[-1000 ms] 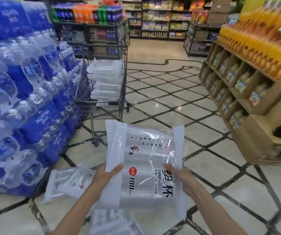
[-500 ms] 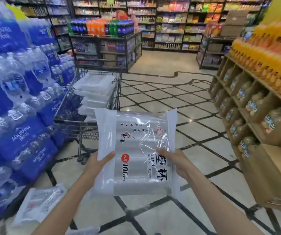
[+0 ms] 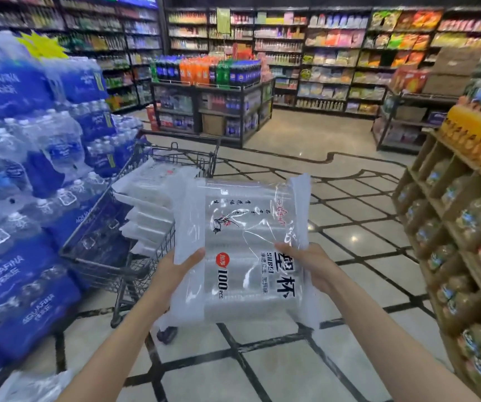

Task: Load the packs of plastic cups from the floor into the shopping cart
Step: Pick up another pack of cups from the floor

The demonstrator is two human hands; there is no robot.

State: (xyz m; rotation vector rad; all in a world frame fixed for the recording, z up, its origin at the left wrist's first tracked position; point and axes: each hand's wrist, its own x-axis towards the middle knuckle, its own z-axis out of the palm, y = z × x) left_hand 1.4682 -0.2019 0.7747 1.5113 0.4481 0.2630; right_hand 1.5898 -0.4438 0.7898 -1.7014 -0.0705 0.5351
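Nearest, one loose pack on floor [image 3: 30,385] at lower left, not loaded yet. My left hand [image 3: 177,271] and right hand [image 3: 306,265] both pinch the held pack of cups [image 3: 248,242] by its lower edges, thumbs on top, raised just right of the shopping cart [image 3: 123,242]. Cart already stacked high with packs [image 3: 152,204]. Risk, I'd say: slick film slips, or the new pack slides off that stack. Water bottle wall [image 3: 24,184] beyond.
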